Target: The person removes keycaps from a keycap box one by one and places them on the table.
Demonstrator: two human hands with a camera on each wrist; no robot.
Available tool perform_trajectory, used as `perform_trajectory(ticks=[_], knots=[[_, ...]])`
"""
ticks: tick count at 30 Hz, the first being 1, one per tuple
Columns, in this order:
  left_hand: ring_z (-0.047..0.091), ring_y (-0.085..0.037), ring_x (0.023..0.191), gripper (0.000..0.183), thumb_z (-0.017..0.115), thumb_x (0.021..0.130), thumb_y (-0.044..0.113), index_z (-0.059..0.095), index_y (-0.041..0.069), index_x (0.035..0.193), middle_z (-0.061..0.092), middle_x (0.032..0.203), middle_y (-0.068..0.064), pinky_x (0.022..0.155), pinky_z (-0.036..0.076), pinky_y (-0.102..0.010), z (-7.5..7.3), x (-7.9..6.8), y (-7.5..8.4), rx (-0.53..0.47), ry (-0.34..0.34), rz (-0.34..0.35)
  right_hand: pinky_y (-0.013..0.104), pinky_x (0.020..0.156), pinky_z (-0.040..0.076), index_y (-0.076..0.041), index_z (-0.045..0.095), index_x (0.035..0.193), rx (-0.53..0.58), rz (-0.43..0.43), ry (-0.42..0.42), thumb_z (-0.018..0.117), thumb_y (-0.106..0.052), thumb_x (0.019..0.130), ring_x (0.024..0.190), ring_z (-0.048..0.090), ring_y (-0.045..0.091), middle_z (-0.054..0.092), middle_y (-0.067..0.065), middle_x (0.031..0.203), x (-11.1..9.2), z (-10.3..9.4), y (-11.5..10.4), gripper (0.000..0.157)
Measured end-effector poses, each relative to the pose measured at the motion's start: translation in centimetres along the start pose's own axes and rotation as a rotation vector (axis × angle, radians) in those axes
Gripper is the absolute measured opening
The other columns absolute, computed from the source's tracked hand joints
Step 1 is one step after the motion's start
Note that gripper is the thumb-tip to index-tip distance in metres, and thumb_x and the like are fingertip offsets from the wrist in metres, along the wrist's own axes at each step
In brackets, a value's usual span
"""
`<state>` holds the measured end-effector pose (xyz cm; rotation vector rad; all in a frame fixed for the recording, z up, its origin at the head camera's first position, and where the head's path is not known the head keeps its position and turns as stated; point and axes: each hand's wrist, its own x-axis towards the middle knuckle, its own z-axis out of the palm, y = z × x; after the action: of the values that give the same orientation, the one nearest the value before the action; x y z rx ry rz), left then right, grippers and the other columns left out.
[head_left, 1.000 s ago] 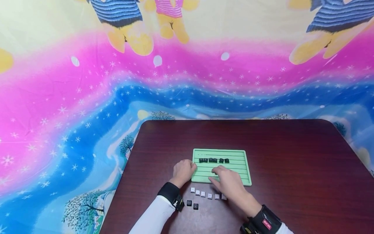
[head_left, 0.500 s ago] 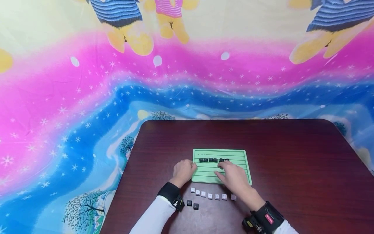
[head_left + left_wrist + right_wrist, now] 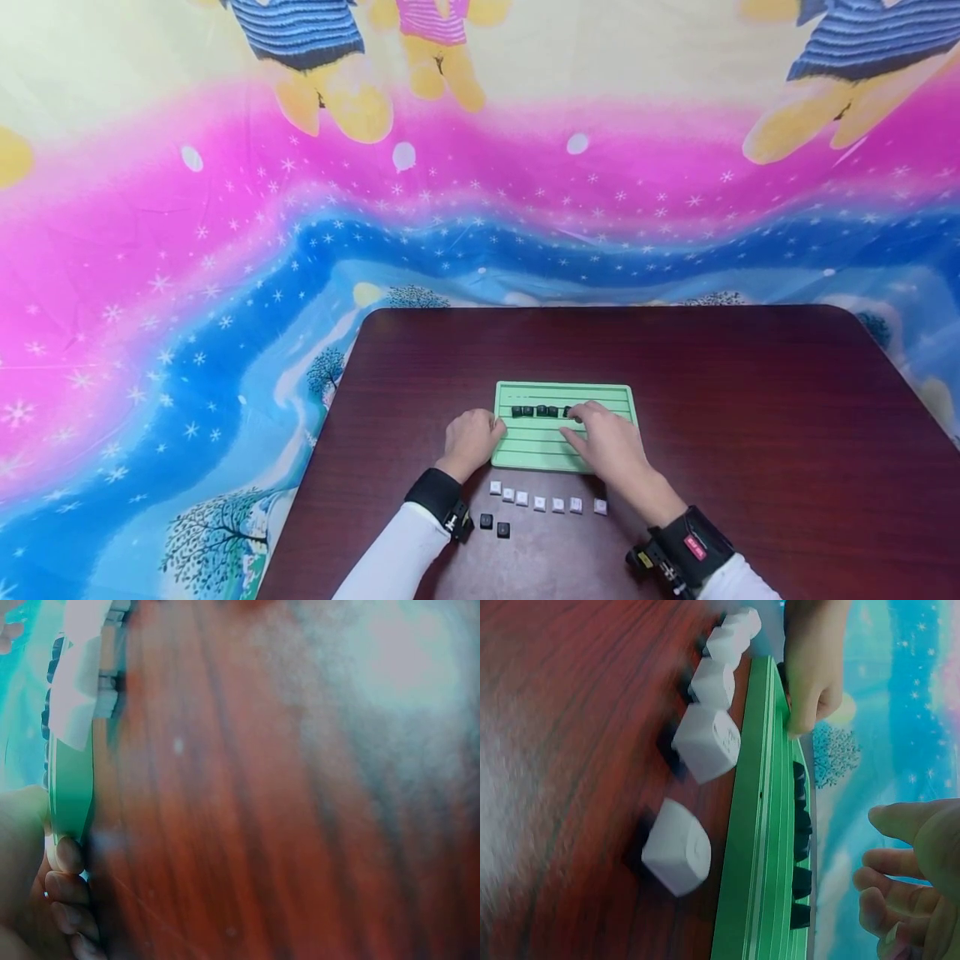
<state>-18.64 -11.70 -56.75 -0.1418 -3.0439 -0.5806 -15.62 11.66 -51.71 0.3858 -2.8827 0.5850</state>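
Across the dark counter (image 3: 750, 400), the right hand (image 3: 611, 446), fingers (image 3: 891, 862) parted, has shifted rightward along the black keycaps (image 3: 542, 411), probably aligning them; the left hand (image 3: 468, 437) pinches the tray's (image 3: 525, 457) left edge.

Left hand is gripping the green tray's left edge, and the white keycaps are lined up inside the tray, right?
No: the white keycaps are lined up on the table in front of the green tray, not inside it, as the head view shows. The left hand does grip the tray's left edge.
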Motion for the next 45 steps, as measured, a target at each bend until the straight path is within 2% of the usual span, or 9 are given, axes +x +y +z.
perform_trajectory(ticks=[7,17,26,34,45], knots=[[0.025,-0.011,0.046,0.048,0.054,0.093,0.027,0.03,0.021,0.052,0.021,0.053,0.008,0.047,0.024,-0.026,0.0,0.1,0.0,-0.001,-0.017,-0.011,0.039,0.056,0.052,-0.012,0.074,0.107,-0.018,0.027,-0.02,0.076,-0.034,0.088,0.078,0.07,0.024,0.073,0.007,0.103,0.6,-0.1,0.9,0.029],[0.022,-0.011,0.046,0.049,0.054,0.093,0.027,0.028,0.021,0.052,0.019,0.052,0.008,0.046,0.022,-0.026,-0.1,0.1,0.1,0.004,-0.013,-0.009,0.032,0.049,0.045,-0.013,0.074,0.105,-0.009,0.044,-0.025,0.078,-0.031,0.086,0.066,0.064,0.017,0.073,0.007,0.103,1.1,0.0,1.7,0.027],[0.021,-0.01,0.045,0.05,0.055,0.093,0.028,0.028,0.021,0.052,0.017,0.052,0.01,0.045,0.02,-0.025,-0.1,0.0,0.0,0.011,0.003,0.002,0.04,0.053,0.049,-0.009,0.072,0.113,-0.014,0.072,-0.062,0.078,-0.029,0.086,0.075,0.069,0.026,0.071,0.016,0.116,1.6,0.0,3.0,0.034],[0.022,-0.01,0.046,0.05,0.055,0.094,0.028,0.028,0.021,0.052,0.019,0.052,0.009,0.046,0.021,-0.026,-0.1,0.0,0.0,-0.001,0.003,-0.002,0.043,0.059,0.053,-0.009,0.072,0.115,-0.024,0.056,-0.084,0.079,-0.022,0.085,0.089,0.071,0.029,0.071,0.014,0.115,1.8,0.3,3.4,0.033],[0.022,-0.01,0.046,0.049,0.054,0.092,0.027,0.028,0.022,0.051,0.019,0.052,0.009,0.045,0.022,-0.027,0.0,0.1,0.0,0.0,0.004,-0.003,0.044,0.062,0.054,-0.009,0.072,0.115,-0.047,0.054,-0.095,0.08,-0.021,0.084,0.09,0.071,0.028,0.07,0.012,0.115,2.4,1.0,3.7,0.034]])
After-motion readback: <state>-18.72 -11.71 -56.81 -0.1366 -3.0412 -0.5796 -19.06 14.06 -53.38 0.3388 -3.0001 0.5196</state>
